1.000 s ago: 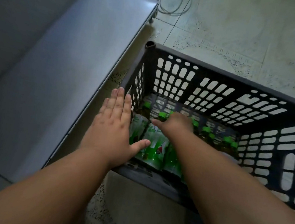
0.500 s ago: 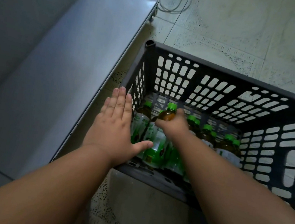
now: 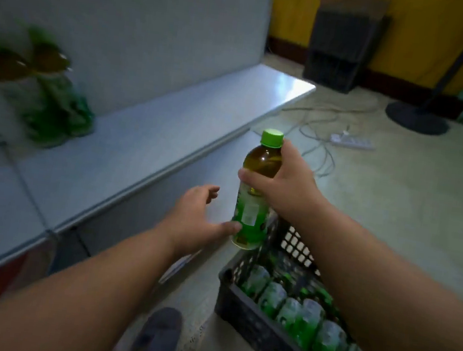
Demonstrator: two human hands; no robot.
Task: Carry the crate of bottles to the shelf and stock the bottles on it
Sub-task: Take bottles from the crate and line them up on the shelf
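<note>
Two bottles [image 3: 51, 89] on white shelf [image 3: 149, 124]; right hand [image 3: 279, 181] grips bottle [image 3: 256, 190], left hand [image 3: 192, 220] loose.

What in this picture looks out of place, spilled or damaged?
Nothing is spilled or broken. The bottle in the right hand is upright and capped. The one untidy thing is the power strip with loose cables on the floor beyond the crate, a possible trip hazard.

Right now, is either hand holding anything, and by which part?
The right hand grips a green-capped bottle around its upper body, below the cap. The left hand holds nothing; its thumb tip meets the bottle's lower part.
</note>
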